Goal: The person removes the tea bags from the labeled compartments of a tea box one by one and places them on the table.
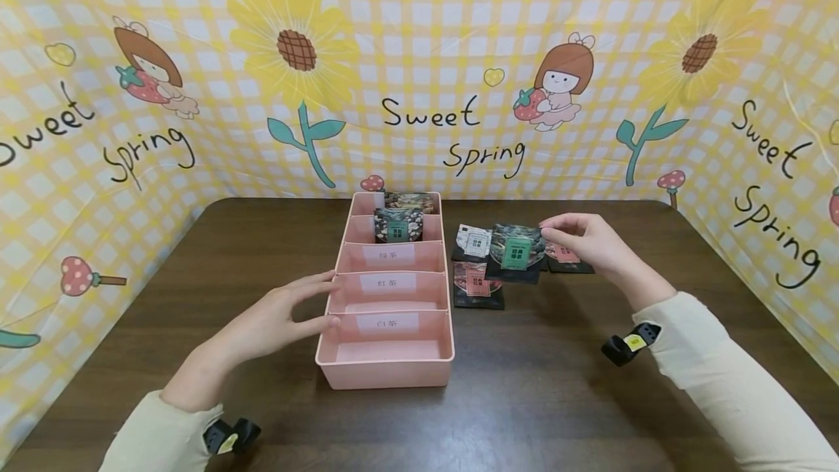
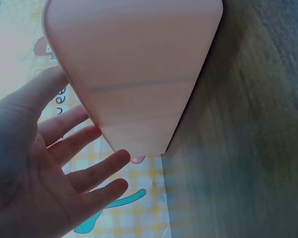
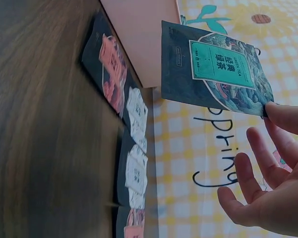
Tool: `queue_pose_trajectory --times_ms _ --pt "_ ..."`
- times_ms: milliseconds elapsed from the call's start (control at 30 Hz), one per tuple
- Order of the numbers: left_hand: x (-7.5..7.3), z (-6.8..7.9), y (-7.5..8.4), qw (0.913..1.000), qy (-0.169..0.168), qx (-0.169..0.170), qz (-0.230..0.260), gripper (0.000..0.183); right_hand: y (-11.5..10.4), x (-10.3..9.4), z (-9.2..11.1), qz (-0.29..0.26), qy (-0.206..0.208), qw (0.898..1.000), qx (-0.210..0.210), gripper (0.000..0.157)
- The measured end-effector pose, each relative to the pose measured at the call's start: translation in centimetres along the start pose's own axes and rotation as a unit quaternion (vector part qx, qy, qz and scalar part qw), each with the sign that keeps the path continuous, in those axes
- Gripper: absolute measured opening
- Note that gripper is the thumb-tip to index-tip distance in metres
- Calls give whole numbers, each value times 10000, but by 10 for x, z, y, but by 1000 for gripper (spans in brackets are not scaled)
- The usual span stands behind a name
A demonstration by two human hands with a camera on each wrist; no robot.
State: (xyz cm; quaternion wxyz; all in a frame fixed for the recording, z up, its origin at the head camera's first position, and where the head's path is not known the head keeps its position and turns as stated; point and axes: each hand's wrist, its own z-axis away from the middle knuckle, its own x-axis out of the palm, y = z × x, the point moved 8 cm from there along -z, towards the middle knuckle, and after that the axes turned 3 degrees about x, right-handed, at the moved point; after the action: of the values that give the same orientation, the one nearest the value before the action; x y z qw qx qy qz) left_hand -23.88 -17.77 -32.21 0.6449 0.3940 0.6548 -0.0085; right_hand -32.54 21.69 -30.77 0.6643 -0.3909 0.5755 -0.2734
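Observation:
My right hand (image 1: 599, 250) pinches one corner of a dark tea sachet with a green label (image 1: 516, 253) between thumb and forefinger. In the right wrist view this green tea sachet (image 3: 176, 74) hangs above the table, and the other fingers are loosely spread. A long pink divided box (image 1: 385, 376) stands in the middle of the table. Along its left side, my left hand (image 1: 265, 315) has its fingers extended, the fingertips at the rim. Two dark patterned sachets stand upright in the far compartments; the front one (image 1: 398, 226) has a green label.
Beside the box on the right lie sachets with red labels (image 1: 478, 288) and white ones (image 1: 473, 242), partly under the raised sachet in the head view. The nearer compartments carry white paper labels (image 1: 387, 323). A yellow checked cloth (image 1: 419, 42) encloses the brown table (image 1: 550, 399) behind.

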Motion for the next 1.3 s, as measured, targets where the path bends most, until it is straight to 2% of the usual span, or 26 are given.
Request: queue_pose_trajectory --times_ms 167,500,700,1033,1300 --pt "0 0 0 10000 21 11 -24 51 9 -2 0 -85 -61 9999 102 40" --pt "0 0 0 10000 -25 -33 16 52 32 -5 -3 158 -199 9989 397 45" --pt "0 0 -1 9999 -51 -74 51 52 43 -6 -4 473 -317 9973 458 43" --pt "1 0 -2 10000 -27 -61 73 53 61 -5 -8 529 -450 9964 486 41" --pt "1 0 -2 10000 -15 -74 57 53 66 0 -12 640 -417 9959 477 41"
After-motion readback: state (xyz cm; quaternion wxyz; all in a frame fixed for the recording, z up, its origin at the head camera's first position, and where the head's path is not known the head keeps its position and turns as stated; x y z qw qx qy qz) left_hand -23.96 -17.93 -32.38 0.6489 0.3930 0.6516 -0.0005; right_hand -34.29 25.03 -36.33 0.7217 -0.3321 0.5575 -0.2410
